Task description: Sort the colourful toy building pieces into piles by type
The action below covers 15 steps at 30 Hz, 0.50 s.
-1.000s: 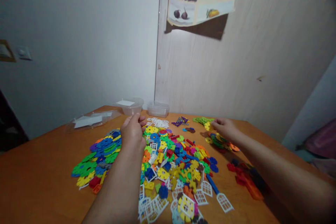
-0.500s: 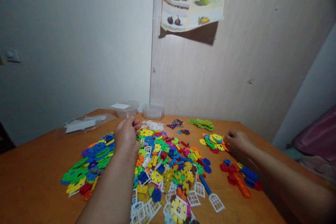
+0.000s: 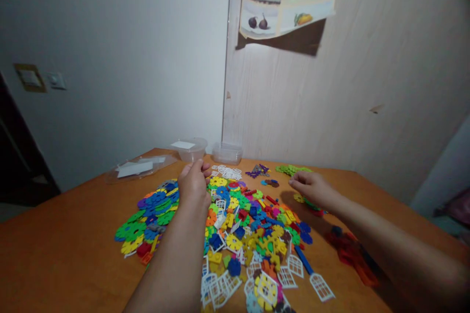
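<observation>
OK so closest to you, a bunch of white lattice windows [image 3: 220, 287] overlap at the near end of the mixed pile [image 3: 255, 227], with one arched white piece [image 3: 322, 287] off to the right by the end of a blue stick [image 3: 303, 259]. The pile itself covers the middle of your orange-brown table [image 3: 73, 239]: flower discs, bricks, little sticks, all jumbled up. Right of it, some red and orange blocks [image 3: 350, 257] sit in the shadow of your right forearm, too blurry to count.

On the left there's a heap of overlapping flower discs [image 3: 157, 210], mostly blue and green, partly behind your left forearm. Your left hand [image 3: 194, 182] hangs over the pile's far left side, fingers curled in; can't tell if anything's inside. Your right hand [image 3: 310, 188] is over by the small disc stack [image 3: 299, 198], thumb and fingertips close together, but I can't tell whether they meet or pinch something.

Farther back you've got blue and brown discs [image 3: 270, 183], purple and grey bits [image 3: 258, 171], a white window heap [image 3: 227, 173] and green pieces [image 3: 290, 170]. Behind those, clear tubs [image 3: 227, 154] stand near the wall, under a fruit poster [image 3: 288, 2].
</observation>
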{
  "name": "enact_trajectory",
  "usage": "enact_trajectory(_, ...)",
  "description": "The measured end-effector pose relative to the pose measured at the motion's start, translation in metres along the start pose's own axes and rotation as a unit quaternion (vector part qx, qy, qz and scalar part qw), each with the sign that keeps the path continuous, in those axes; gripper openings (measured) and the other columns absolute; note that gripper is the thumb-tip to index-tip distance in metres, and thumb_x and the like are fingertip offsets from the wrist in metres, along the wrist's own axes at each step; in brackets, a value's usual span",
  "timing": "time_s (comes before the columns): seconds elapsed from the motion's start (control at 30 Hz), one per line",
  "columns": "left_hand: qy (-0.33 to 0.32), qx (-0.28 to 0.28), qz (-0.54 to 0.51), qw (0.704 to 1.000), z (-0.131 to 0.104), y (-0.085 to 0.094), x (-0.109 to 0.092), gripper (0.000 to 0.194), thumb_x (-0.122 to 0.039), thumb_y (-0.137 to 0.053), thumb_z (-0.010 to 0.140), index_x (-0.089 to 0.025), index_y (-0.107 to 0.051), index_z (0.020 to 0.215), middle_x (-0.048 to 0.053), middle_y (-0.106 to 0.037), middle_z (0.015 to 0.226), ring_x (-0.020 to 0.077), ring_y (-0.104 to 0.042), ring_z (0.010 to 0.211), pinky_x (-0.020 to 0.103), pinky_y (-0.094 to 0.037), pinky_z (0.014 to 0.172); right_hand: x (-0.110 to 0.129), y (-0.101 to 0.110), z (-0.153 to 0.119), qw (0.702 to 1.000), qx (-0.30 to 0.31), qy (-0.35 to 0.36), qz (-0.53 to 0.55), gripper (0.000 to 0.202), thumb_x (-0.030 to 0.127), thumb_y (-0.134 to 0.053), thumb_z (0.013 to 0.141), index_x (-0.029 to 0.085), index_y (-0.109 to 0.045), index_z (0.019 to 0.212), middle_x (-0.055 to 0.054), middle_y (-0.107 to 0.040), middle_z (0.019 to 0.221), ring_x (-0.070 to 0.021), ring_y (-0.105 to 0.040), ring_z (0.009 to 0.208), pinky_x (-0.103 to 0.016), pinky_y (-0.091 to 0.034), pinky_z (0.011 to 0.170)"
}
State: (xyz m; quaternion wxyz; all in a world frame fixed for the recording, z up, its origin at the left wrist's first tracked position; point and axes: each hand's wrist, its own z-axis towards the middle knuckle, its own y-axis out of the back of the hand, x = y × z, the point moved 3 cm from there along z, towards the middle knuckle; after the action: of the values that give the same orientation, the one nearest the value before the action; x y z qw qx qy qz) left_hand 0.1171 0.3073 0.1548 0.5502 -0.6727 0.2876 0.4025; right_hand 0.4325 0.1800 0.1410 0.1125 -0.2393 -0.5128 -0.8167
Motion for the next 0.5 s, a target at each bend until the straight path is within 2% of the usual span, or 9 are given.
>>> enact_trajectory(0.07,0.002,0.001,0.001,1.0,0.0,0.0,0.0,0.013,-0.026,-0.065,0.076,-0.015,-0.061,0.084,0.0,-0.066,0.075,0.0074,-0.055,0.055,0.017,-0.036,0.047,0.023,-0.021,0.003,0.998,0.054,0.027,0.011,0.027,0.043,-0.054,0.083,0.019,-0.063,0.074,0.0,-0.06,0.067,-0.015,-0.052,0.065,-0.025,-0.035,0.059)
enact_trajectory(0.2,0.001,0.002,-0.006,1.0,0.001,0.001,0.0,0.015,-0.027,-0.065,0.076,-0.016,-0.061,0.084,0.0,-0.066,0.074,0.0075,-0.054,0.054,0.018,-0.035,0.047,0.061,-0.061,0.005,0.988,0.157,0.007,-0.003,0.02,0.036,-0.057,0.085,0.019,-0.064,0.075,0.001,-0.061,0.066,-0.0127,-0.052,0.061,-0.024,-0.031,0.053)
enact_trajectory(0.33,0.001,0.006,-0.009,1.0,0.0,0.001,0.001,0.017,-0.028,-0.065,0.074,-0.016,-0.061,0.084,0.0,-0.066,0.074,0.0075,-0.054,0.054,0.018,-0.034,0.047,0.086,-0.088,0.012,0.984,0.173,-0.019,-0.04,0.019,0.036,-0.063,0.083,0.02,-0.064,0.073,0.001,-0.063,0.068,-0.013,-0.054,0.062,-0.024,-0.03,0.053)
enact_trajectory(0.5,-0.006,0.007,-0.007,1.0,0.001,0.001,0.002,0.02,-0.03,-0.067,0.071,-0.016,-0.061,0.083,0.0,-0.067,0.073,0.0079,-0.055,0.054,0.018,-0.036,0.048,0.097,-0.106,0.022,0.981,0.182,-0.046,-0.047,0.017,0.036,-0.071,0.076,0.02,-0.066,0.072,-0.001,-0.063,0.068,-0.0144,-0.054,0.063,-0.025,-0.03,0.054)
